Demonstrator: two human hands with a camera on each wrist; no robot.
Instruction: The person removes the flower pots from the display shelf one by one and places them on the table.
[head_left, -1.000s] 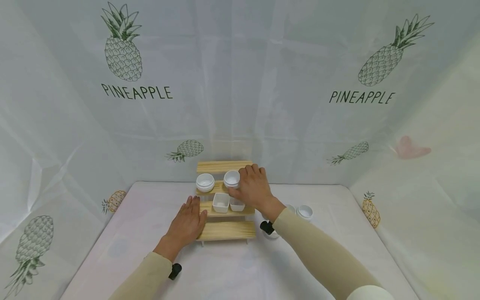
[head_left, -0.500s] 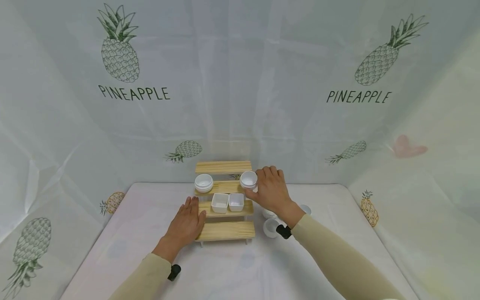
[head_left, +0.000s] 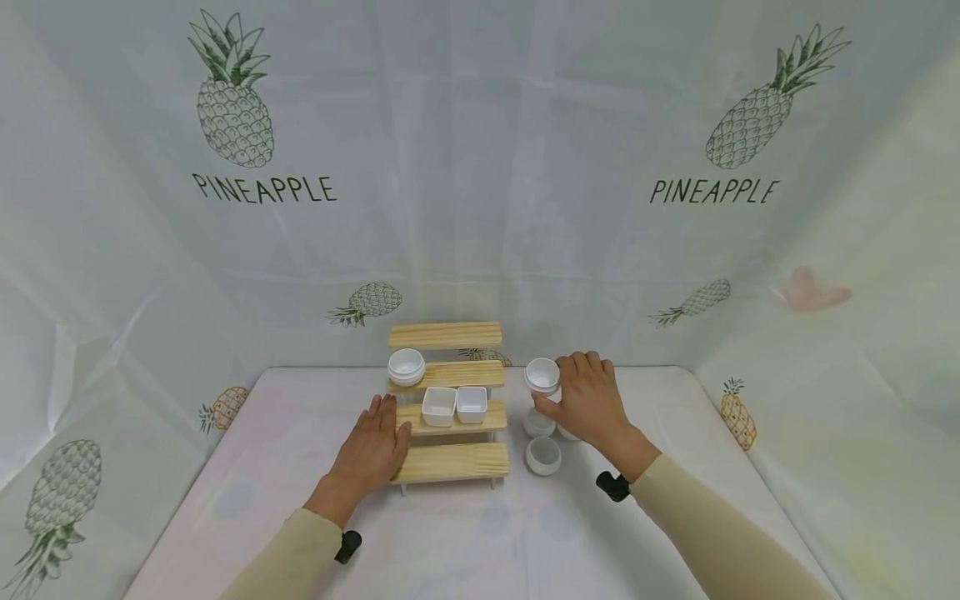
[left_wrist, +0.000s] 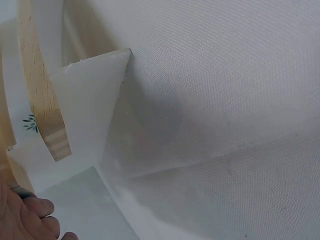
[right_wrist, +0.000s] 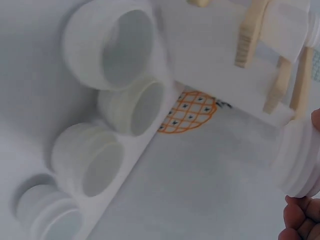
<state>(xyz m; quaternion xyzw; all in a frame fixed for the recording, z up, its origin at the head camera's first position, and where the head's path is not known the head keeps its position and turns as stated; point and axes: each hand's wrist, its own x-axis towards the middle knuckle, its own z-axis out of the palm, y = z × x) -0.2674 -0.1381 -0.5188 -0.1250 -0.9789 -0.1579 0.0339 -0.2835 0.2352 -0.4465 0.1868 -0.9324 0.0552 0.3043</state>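
Both arms wore long, close-fitting sleeves in a pale beige, smooth and plain, running right down to the wrists. The left hand (head_left: 372,446) and the right hand (head_left: 588,398) were bare, no gloves, no rings that could be made out. At each wrist sat a small black device: one under the left cuff (head_left: 348,546), one beside the right cuff (head_left: 612,486), rounded and matte, strapped tight against the fabric.
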